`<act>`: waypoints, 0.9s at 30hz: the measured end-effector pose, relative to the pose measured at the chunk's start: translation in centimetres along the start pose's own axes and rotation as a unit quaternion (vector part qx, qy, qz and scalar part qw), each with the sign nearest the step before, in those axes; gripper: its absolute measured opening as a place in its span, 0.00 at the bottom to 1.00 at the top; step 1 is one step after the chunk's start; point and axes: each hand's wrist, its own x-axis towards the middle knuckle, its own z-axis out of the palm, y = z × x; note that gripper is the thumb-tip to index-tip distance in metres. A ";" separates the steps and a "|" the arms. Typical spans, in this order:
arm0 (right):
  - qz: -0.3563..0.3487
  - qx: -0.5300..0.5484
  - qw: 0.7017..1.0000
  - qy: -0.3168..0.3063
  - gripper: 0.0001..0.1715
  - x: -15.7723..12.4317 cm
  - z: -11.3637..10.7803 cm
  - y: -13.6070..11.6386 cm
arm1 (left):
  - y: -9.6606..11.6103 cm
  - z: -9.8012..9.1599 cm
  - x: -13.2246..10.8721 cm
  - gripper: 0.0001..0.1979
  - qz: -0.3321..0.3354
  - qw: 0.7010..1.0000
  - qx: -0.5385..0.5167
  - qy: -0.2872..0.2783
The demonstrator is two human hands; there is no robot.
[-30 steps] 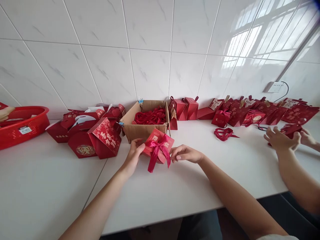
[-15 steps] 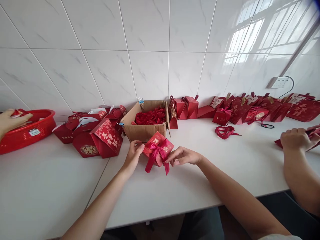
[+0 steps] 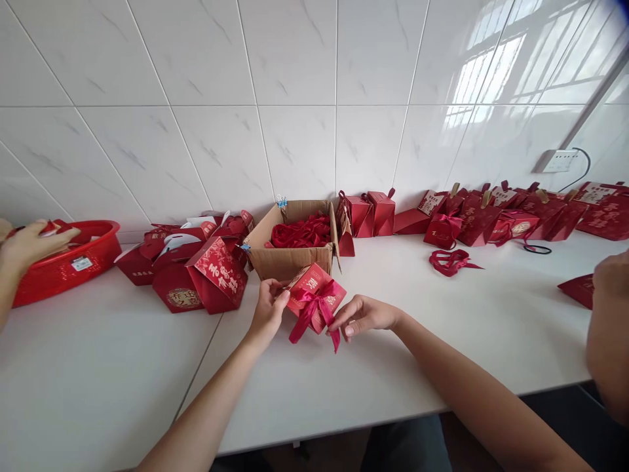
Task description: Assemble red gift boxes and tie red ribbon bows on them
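Observation:
A small red gift box [image 3: 305, 280] with gold lettering is held tilted above the white table, just in front of a cardboard box [image 3: 289, 261]. Around it runs a dark pink satin ribbon [image 3: 318, 307], tied in a bow with two hanging tails. My left hand [image 3: 269, 308] grips the box's left side, thumb on the near face and fingers partly hidden behind. At the lower right corner, my right hand [image 3: 366, 316] has its fingers bent together at the right ribbon tail. The cardboard box contains a heap of dark red ribbon [image 3: 302, 231].
Left stand several red gift boxes [image 3: 216, 275] and a red plastic basket [image 3: 63, 269], with another person's hand [image 3: 34, 246] over it. Several red boxes [image 3: 476, 216] line the wall at right, behind a loose ribbon [image 3: 452, 262]. Another person's arm [image 3: 609, 328] enters from the right.
The view has shifted slightly left. In my hands the gift box has tilted a little, and its right ribbon tail hangs lower. The person's arm on the right has come nearer the edge of view.

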 end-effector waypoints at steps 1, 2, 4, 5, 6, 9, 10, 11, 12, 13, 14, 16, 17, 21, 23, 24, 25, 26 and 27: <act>0.001 0.000 1.000 -0.002 0.18 0.0 0.0 0.0 | 0.0 -0.1 0.1 0.20 -0.002 1.000 -0.005 -0.008; 0.002 -0.001 1.000 -0.004 0.18 -0.1 0.0 -0.1 | 0.0 -0.2 0.2 0.21 -0.005 1.000 -0.011 -0.019; 0.004 -0.005 1.000 -0.009 0.17 -0.1 0.1 -0.1 | 0.1 -0.7 0.4 0.26 -0.016 0.999 -0.021 -0.045; 0.006 -0.008 1.000 -0.013 0.18 -0.1 0.1 -0.2 | 0.2 -1.0 0.6 0.29 -0.024 0.998 -0.025 -0.060; 0.009 -0.013 1.000 -0.018 0.19 -0.1 0.0 -0.4 | 0.4 -1.3 0.7 0.32 -0.033 0.996 -0.028 -0.076; 0.020 -0.035 0.999 -0.034 0.23 -0.6 -0.8 -1.3 | 0.9 -1.4 0.7 0.36 -0.055 0.993 -0.031 -0.104; 0.022 -0.043 0.998 -0.035 0.23 -1.0 -1.3 -1.8 | 1.1 -1.0 0.6 0.36 -0.056 0.993 -0.031 -0.103; 0.024 -0.052 0.998 -0.031 0.23 -1.7 -2.0 -2.3 | 1.3 -0.3 0.4 0.34 -0.056 0.993 -0.031 -0.099; 0.025 -0.059 0.998 -0.022 0.22 -2.6 -2.8 -2.8 | 1.4 0.6 0.1 0.31 -0.054 0.994 -0.030 -0.094; 0.024 -0.066 0.998 -0.005 0.21 -3.7 -3.6 -3.2 | 1.4 1.7 -0.2 0.28 -0.053 0.994 -0.029 -0.092; 0.021 -0.070 0.997 0.018 0.22 -5.1 -4.4 -3.6 | 1.4 3.1 -0.4 0.25 -0.053 0.994 -0.028 -0.092; 0.012 -0.073 0.993 0.090 0.26 -8.1 -6.0 -3.9 | 1.0 6.2 -0.7 0.23 -0.053 0.993 -0.034 -0.100; 0.004 -0.071 0.988 0.138 0.28 -9.7 -6.6 -3.9 | 0.7 7.9 -0.7 0.23 -0.054 0.992 -0.039 -0.105; -0.039 -0.066 0.920 0.384 0.25 -14.4 -8.4 -2.8 | -0.8 14.5 0.5 0.17 -0.064 0.988 -0.060 -0.125; -0.064 -0.064 0.860 0.502 0.26 -15.2 -9.1 -2.2 | -1.2 17.4 1.9 0.16 -0.061 0.988 -0.066 -0.123; -0.075 -0.060 0.830 0.549 0.28 -15.1 -9.4 -1.9 | -1.4 18.5 2.7 0.16 -0.056 0.989 -0.068 -0.117; -0.084 -0.055 0.803 0.588 0.30 -14.8 -9.7 -1.6 | -1.4 19.5 3.6 0.17 -0.047 0.990 -0.068 -0.110; -0.087 -0.049 0.781 0.617 0.33 -14.2 -9.8 -1.2 | -1.4 20.3 4.6 0.17 -0.037 0.992 -0.068 -0.101; -0.086 -0.042 0.764 0.638 0.34 -13.4 -9.9 -0.8 | -1.4 21.0 5.5 0.17 -0.026 0.993 -0.067 -0.093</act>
